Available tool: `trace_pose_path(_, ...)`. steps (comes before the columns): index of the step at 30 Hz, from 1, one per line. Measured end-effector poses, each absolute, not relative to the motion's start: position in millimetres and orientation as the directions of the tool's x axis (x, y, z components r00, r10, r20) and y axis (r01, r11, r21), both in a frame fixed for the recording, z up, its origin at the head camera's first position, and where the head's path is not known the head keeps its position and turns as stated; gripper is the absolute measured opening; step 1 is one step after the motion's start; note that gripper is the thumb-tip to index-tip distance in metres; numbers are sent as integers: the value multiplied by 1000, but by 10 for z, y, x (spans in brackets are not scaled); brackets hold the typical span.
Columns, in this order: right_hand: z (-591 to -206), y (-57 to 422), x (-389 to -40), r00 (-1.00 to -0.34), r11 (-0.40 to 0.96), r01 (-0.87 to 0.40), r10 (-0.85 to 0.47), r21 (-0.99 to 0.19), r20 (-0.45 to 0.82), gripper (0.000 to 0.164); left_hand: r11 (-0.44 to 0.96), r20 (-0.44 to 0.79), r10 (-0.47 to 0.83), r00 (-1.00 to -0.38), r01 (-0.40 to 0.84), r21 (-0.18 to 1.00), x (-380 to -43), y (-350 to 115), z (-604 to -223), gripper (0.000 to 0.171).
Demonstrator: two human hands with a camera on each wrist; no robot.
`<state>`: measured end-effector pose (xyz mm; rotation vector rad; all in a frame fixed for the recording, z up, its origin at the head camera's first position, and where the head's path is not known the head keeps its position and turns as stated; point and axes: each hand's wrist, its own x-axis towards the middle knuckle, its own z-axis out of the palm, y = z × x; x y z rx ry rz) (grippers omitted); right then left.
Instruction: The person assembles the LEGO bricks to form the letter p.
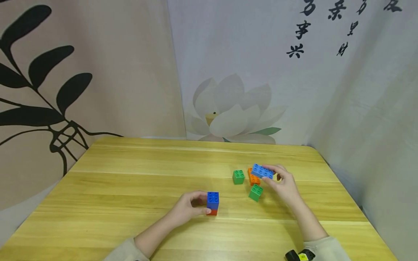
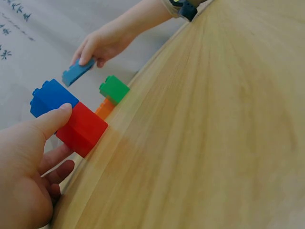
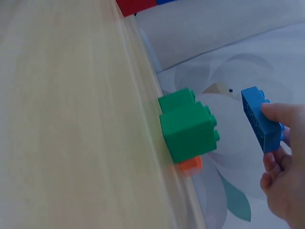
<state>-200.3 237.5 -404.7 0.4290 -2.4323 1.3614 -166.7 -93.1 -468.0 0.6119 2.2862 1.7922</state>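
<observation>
My left hand [image 1: 187,209] grips a two-block stack between thumb and fingers. Its upper part is a dark blue block [image 1: 213,199], and its lower part is a red block [image 2: 82,130] standing on the table. With thumb and fingers my right hand [image 1: 283,183] pinches a flat, lighter blue brick [image 1: 262,171], raised above the table. Under that brick, partly covered by it in the head view, lies an orange brick [image 1: 253,179]. Two green blocks sit by the orange one: a nearer green block [image 1: 256,192] and a farther green block [image 1: 238,177].
The wooden table [image 1: 130,174] ends at a fabric backdrop [image 1: 137,72] printed with leaves, a lotus and characters. More cloth hangs along the right side. A black band with a yellow patch [image 1: 302,256] is at the right sleeve.
</observation>
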Motion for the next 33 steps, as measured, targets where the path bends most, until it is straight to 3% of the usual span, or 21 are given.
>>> trace_pose_path(9, -4130, 2321, -2013, -878, 453, -473, -168, -756, 448, 35, 214, 100, 414, -905, 204, 955, -1660, -929, -4692, 37)
trace_pose_path(23, -3714, 1928, -1656, -865, 412, -501, -265, -761, 426, 35, 212, 106, 418, -902, 210, 954, -1671, -939, -4708, 38)
trace_pose_path(33, -3894, 1879, -1712, -840, 374, -537, -318, -756, 439, 36, 186, 114, 422, -900, 209, 960, -1679, -937, -4710, 36)
